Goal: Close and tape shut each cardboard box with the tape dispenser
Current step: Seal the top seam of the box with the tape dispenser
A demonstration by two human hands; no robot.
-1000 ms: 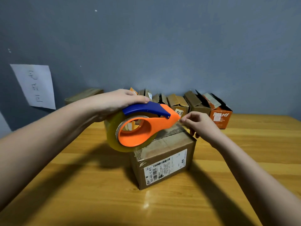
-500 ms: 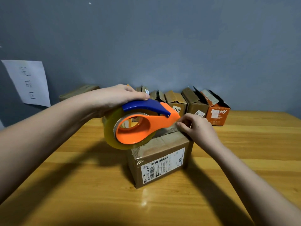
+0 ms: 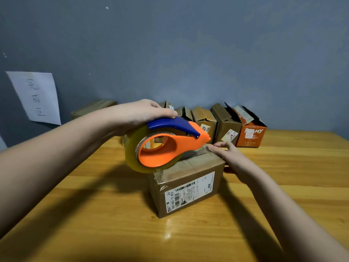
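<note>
Left hand (image 3: 139, 115) grips the tape dispenser (image 3: 166, 146) from above, thumb along its blue handle; orange body and clear roll tilted, nose down at the far top edge of the closed cardboard box (image 3: 188, 184). Right hand (image 3: 229, 157) rests on the box's far right corner, fingertips just beside the nose. Box sits on the wooden worktop (image 3: 94, 214), shipping label facing camera. Row of open boxes (image 3: 226, 127) along the grey wall; paper note (image 3: 36, 96) on wall, left.

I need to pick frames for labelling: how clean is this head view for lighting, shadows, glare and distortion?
Head view: dark arm shadows fall on the wooden table; a small glare spot shines in front of the cardboard box; wide-angle bending stretches the forearms at the edges; the tape dispenser and the box label read sharp.
</note>
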